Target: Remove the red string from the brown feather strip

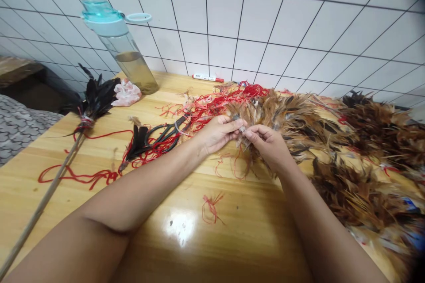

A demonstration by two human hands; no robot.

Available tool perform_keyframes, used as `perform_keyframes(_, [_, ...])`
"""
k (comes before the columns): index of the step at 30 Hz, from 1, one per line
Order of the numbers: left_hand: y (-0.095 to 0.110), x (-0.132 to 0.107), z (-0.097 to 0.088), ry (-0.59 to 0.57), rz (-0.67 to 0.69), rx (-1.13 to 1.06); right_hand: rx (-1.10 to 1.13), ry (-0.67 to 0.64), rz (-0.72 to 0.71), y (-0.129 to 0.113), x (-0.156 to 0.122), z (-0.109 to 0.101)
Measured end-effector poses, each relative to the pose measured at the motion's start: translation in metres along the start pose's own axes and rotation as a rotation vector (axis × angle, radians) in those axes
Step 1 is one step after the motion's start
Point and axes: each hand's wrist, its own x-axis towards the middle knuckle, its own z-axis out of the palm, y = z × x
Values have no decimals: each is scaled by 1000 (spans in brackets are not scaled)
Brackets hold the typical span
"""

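My left hand (221,133) and my right hand (268,143) meet above the table, thumbs and fingertips pinched on the pale end of a brown feather strand (292,117). Its feathers fan out behind my fingers and to the right. Exactly how the tips grip that end is partly hidden. A tangle of red yarn (212,110) lies just beyond my left hand. Black-handled scissors (162,137) rest on the yarn beside my left forearm, next to a small tuft of black feathers (137,141).
More brown feather strands (352,190) cover the right side. At left, black feathers (97,97) are bound to a wooden stick (46,201). A water bottle (121,48), crumpled pink item (127,93) and marker (207,78) are near the tiled wall (226,17). Red thread scraps (211,208) lie in front.
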Motion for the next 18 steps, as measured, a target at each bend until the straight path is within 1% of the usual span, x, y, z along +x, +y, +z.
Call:
perform_keyframes(4, [4,-1,0,-8,58,280,-44,-20,38,0,1,-4])
perform_keyframes(6, [6,-2,2,-44,91,416,-85,-47,45,1,1,-3])
perform_keyframes(8, [8,-3,4,-87,119,479,-104,-74,40,1,0,-3])
perform_keyframes(11, [11,-5,6,-114,105,468,-47,-116,43,0,-1,-3])
perform_keyframes(14, [14,-7,5,-131,54,402,59,-200,102,-5,-3,-6])
perform_keyframes(18, [16,-8,4,-228,22,316,226,-320,197,-9,-5,-10])
